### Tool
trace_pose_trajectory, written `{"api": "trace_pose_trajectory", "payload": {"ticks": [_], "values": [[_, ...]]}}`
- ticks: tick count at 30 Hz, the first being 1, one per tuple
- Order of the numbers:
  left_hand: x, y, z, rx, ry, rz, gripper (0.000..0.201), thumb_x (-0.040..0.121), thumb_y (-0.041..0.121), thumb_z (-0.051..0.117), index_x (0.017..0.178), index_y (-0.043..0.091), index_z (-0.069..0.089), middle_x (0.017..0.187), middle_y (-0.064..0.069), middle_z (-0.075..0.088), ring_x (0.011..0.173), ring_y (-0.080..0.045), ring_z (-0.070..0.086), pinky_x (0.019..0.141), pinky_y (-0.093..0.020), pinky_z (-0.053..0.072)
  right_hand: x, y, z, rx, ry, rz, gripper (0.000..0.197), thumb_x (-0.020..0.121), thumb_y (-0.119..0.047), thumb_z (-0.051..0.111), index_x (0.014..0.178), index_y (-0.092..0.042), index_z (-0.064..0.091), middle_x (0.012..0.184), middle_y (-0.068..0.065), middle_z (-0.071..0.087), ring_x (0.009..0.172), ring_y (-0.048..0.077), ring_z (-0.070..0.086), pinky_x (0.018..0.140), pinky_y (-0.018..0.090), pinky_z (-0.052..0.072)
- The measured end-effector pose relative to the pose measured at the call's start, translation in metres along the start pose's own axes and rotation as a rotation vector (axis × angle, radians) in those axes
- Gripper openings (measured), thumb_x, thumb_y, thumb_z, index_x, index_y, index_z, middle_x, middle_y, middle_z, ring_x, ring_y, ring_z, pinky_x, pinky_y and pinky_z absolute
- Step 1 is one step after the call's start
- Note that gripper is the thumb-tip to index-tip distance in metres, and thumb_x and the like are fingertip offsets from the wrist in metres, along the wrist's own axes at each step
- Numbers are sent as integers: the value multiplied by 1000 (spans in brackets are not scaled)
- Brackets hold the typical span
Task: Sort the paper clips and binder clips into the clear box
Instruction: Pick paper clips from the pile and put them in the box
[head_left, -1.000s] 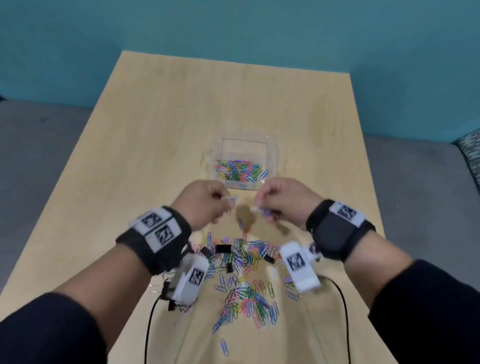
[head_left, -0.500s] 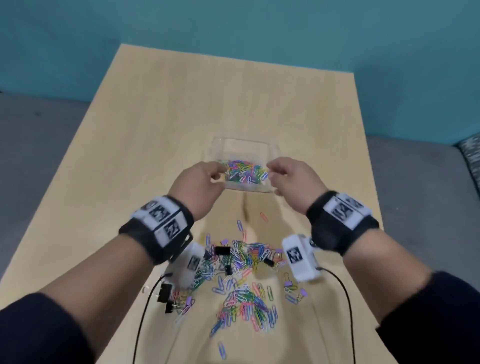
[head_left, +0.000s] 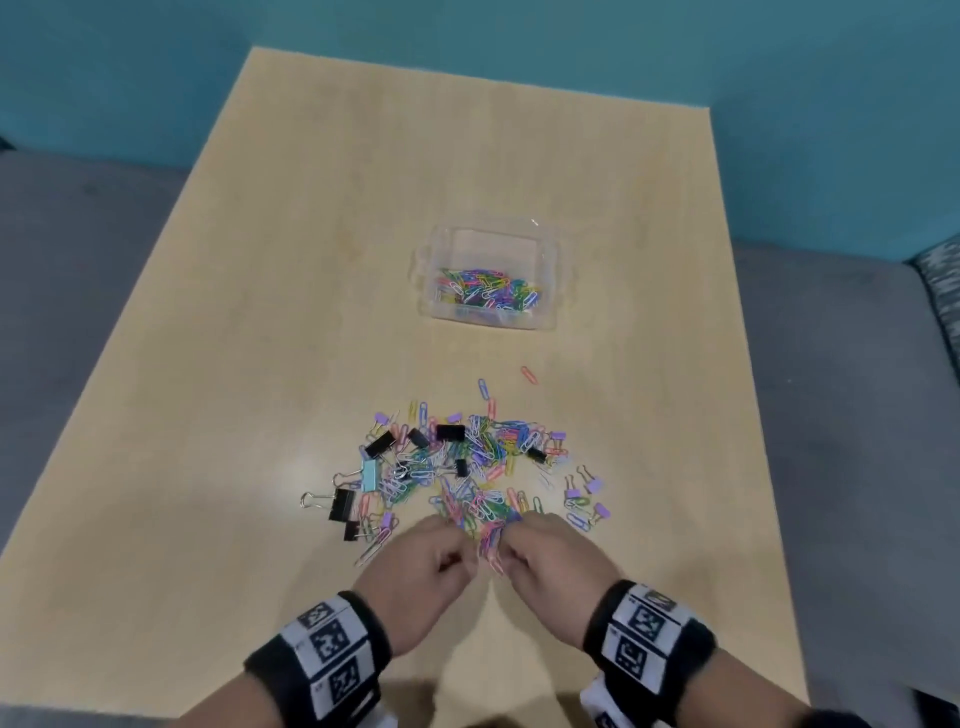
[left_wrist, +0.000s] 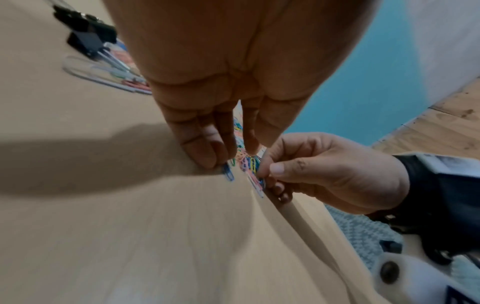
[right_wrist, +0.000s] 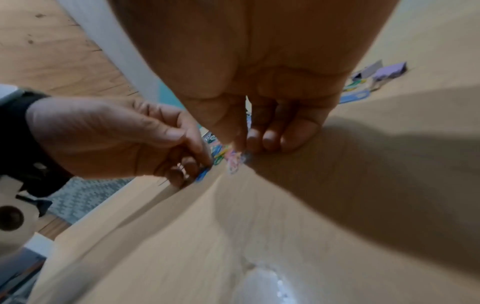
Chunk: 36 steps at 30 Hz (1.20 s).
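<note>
A clear box (head_left: 488, 247) holding colourful paper clips (head_left: 488, 288) stands past the middle of the table. Closer to me lies a loose pile of paper clips (head_left: 483, 457) mixed with black binder clips (head_left: 450, 432) and small purple binder clips (head_left: 592, 486). Both hands work the pile's near edge, fingers curled. My left hand (head_left: 457, 543) pinches at clips there; in the left wrist view a blue paper clip (left_wrist: 228, 173) sits under its fingertips (left_wrist: 205, 156). My right hand (head_left: 511, 543) pinches a small bunch of paper clips (left_wrist: 253, 171).
The tan table (head_left: 260, 364) has a near edge just behind my wrists, with grey floor on both sides. A stray pink clip (head_left: 528, 374) lies between pile and box. A black binder clip (left_wrist: 85, 41) lies left of my left hand.
Both hands were over the clear box half a second ago. They have drawn back to the near edge of the pile and closed on more paper clips.
</note>
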<state>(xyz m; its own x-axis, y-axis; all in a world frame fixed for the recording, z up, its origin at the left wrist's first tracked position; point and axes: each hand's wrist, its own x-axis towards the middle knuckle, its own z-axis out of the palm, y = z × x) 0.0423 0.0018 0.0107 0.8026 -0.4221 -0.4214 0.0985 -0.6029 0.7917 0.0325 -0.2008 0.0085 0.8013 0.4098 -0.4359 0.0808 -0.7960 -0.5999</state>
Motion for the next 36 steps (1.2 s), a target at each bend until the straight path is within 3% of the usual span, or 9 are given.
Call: {"api": "trace_pose_trajectory", "payload": {"ticks": [4,6,8,12,14,17,23,32,36], "values": [[-5,-6,-5,270,213,82,11,79,26,67,80,25,55,85,8,49,79,-11,49,72,-28,43,-9,-2,3,-49,211,73,4,88,-25,50,90,-22,51,92,-6,45,91,18,43,75,31,41],[-15,-11,-2,379,219,31,36,76,29,70,108,21,57,103,2,49,95,-20,48,85,-31,44,-19,1,5,-76,245,187,28,87,-31,57,113,-25,50,108,-5,44,104,19,41,83,29,42],[-20,-12,7,434,175,-22,66,76,33,70,134,24,41,120,0,42,109,-22,40,95,-32,40,-21,0,8,-108,198,245,60,83,-40,62,135,-30,34,121,-3,38,113,20,35,91,29,39],[1,-2,19,589,199,17,77,81,34,65,145,28,22,135,-1,33,117,-24,32,98,-35,39,2,-12,15,-233,205,185,84,79,-49,65,146,-30,17,130,2,33,113,25,33,94,36,41],[16,2,22,595,228,26,69,84,26,61,143,28,26,132,-3,36,114,-25,34,96,-35,38,16,-17,15,-251,229,173,75,84,-44,62,145,-25,22,130,5,34,110,28,35,93,39,42],[32,7,21,636,242,34,56,84,12,53,136,26,38,122,-5,39,103,-26,37,90,-35,41,32,-22,10,-252,229,178,59,84,-17,54,138,-21,32,129,9,36,108,30,37,89,40,42],[43,2,13,636,206,32,16,86,9,50,99,19,53,102,-5,39,91,-25,40,76,-39,46,35,-24,2,-295,190,145,40,77,4,46,113,-14,46,119,11,39,104,32,40,77,38,40],[37,-7,8,626,181,57,28,61,-8,65,68,15,52,73,3,31,55,-17,31,48,-27,25,29,-16,-6,-267,127,118,36,73,12,43,85,-20,33,96,7,39,79,24,36,60,35,31],[32,-4,5,570,178,37,17,72,0,67,72,15,58,72,1,40,54,-20,43,47,-27,29,27,-15,-10,-234,113,125,27,81,6,47,83,-17,35,88,2,34,72,23,37,58,34,33]]}}
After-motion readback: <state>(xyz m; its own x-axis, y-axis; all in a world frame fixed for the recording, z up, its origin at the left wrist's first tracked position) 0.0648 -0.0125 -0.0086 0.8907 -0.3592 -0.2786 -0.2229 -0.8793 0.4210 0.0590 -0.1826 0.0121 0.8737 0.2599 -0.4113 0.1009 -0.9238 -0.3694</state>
